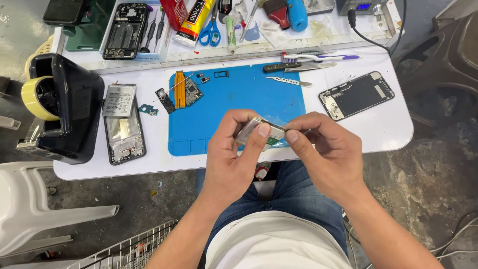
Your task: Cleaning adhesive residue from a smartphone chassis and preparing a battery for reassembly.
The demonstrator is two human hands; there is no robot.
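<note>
Both the left hand and right hand pinch 1 small, flat, silvery-white battery with a green edge.

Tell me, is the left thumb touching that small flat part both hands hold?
Touching. The head view shows the left hand with its thumb pressed flat on the small part, gripped opposite by the right hand.

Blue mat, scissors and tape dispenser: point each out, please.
blue mat [239, 94], head view, bare middle area.
scissors [211, 34], head view, blue handle loops.
tape dispenser [69, 107], head view, black body's top.
</note>
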